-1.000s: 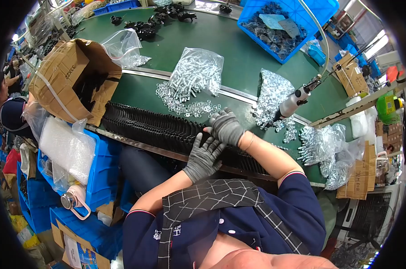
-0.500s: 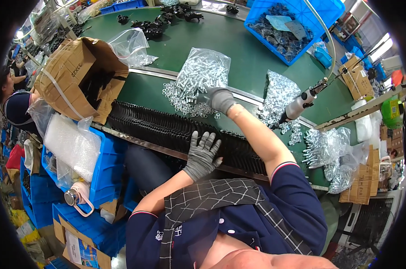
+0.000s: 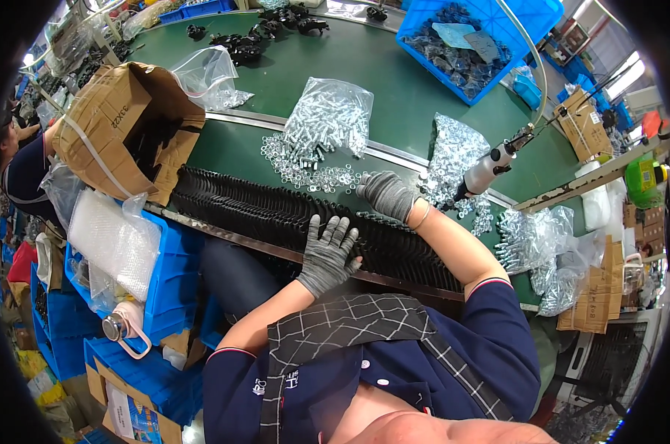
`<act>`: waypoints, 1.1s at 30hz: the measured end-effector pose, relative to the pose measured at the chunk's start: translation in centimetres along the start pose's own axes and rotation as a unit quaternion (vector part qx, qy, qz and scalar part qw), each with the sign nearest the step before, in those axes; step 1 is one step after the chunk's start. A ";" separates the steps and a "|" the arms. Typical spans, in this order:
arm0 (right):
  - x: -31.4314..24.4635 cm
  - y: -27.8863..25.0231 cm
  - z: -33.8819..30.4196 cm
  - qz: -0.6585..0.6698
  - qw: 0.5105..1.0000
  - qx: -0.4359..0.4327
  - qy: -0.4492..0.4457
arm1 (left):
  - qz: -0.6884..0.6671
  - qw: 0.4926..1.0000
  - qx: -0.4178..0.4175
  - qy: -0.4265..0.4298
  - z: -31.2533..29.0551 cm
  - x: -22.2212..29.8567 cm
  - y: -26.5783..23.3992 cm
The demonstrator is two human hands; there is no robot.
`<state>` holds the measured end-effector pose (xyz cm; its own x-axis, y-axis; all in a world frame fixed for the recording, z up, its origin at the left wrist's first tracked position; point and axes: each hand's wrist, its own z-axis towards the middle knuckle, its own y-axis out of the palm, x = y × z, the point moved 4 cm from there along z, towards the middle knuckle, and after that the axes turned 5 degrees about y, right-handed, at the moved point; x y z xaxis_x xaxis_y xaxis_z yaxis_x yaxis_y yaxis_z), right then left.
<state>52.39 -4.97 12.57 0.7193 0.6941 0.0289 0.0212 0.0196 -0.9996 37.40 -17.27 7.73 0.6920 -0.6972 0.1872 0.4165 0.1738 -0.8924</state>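
Observation:
My left hand [image 3: 327, 255], in a grey striped glove, lies with fingers spread on a long row of thin black parts [image 3: 238, 206] packed upright along the table's near edge. My right hand [image 3: 390, 197], gloved alike, is over the row's far edge with its fingers curled together. What they hold, if anything, is too small to make out. Silver bolts [image 3: 383, 219] stick out along the row just below it. To its left lie loose silver rings [image 3: 327, 179], like nuts or washers. Behind them a clear bag [image 3: 331, 111] spills small silver cylindrical pieces.
Right of my right hand hangs a power screwdriver [image 3: 486, 170], beside another bag of silver hardware [image 3: 457, 144]. Bagged bolts [image 3: 527, 237] lie farther right. An open cardboard box [image 3: 102, 140] holds black parts at left. A blue bin [image 3: 527, 22] stands at the back.
My right hand has moved from the silver pieces by the bag, right and nearer, to the row's far edge. My left hand stays on the black parts. The whole view has shifted slightly.

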 end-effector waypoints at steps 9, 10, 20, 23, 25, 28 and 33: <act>0.6 1.8 1.6 -0.018 0.982 -0.150 0.110 | -0.005 1.000 -0.002 -0.002 0.2 0.4 0.0; 0.9 1.8 1.1 0.017 0.986 -0.116 0.119 | -0.007 1.000 0.001 -0.002 0.2 0.3 0.0; -4.6 -0.8 -1.1 0.083 0.992 0.075 0.051 | 0.002 1.000 0.005 -0.004 0.3 -0.1 -0.7; -4.9 0.1 -1.9 0.042 0.995 0.087 0.019 | -0.003 1.000 0.010 -0.004 0.4 0.0 -0.5; -5.0 0.3 -2.0 0.021 0.995 0.093 0.003 | 0.003 1.000 -0.004 -0.006 0.3 0.0 -0.4; -5.0 0.5 -1.4 0.029 0.994 0.084 0.064 | 0.008 1.000 -0.011 -0.006 0.3 0.0 -0.3; -5.1 1.5 -1.0 -0.042 0.993 0.081 0.078 | 0.027 0.999 -0.019 0.001 0.5 0.1 -0.3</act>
<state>49.48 -9.22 10.88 0.8185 0.5658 0.0994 -0.0168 0.1965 -0.9804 37.61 -17.08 8.25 0.7113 -0.6892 0.1380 0.3564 0.1845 -0.9159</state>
